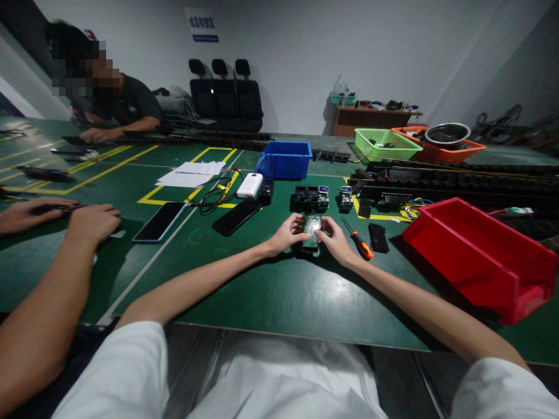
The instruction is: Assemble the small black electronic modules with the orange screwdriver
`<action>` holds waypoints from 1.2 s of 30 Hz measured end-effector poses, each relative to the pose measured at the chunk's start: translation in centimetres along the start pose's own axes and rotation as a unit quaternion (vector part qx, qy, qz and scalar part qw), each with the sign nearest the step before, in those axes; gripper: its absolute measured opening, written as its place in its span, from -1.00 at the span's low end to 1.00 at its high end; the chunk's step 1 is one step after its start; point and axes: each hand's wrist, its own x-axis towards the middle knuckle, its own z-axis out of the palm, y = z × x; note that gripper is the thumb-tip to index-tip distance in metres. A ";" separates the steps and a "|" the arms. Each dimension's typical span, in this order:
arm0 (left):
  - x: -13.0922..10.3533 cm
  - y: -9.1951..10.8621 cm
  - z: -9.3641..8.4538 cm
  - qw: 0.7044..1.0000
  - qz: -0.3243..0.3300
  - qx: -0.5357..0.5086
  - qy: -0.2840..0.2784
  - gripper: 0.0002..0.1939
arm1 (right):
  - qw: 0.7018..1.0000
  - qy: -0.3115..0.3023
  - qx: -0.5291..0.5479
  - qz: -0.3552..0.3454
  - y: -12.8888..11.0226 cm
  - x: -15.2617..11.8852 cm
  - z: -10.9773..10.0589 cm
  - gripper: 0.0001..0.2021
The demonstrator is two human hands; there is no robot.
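Observation:
Between both hands, over the green table, is a small device with an exposed green circuit board (312, 226). My left hand (289, 234) grips its left side, the thumb on the board. On the other side my right hand (335, 237) holds it too, thumb pressed near its middle. Just beyond stand small black modules (306, 196) in a row, and another module (346, 198) sits apart to their right. An orange and black screwdriver (361, 244) lies right of my right hand, beside a flat black piece (378, 238).
A red bin (476, 256) stands at the right, a blue bin (286, 160) beyond the modules. Phones (161, 222), a white power bank (250, 185), cables and papers (190, 174) lie left. A neighbour's hands (94, 224) work at far left; another person sits across the table.

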 end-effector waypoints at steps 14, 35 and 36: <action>-0.1 0.5 0.2 1.000 -0.002 0.004 0.009 -0.44 | 1.000 -0.012 0.015 0.015 0.1 0.0 0.0 -0.67; 0.0 0.1 0.1 1.000 0.002 -0.003 0.017 -0.45 | 1.000 -0.009 0.020 0.018 0.0 -0.1 0.1 -0.67; 0.1 0.0 0.1 1.000 0.000 -0.013 0.016 -0.45 | 1.000 -0.009 0.020 0.022 0.0 -0.1 0.1 -0.66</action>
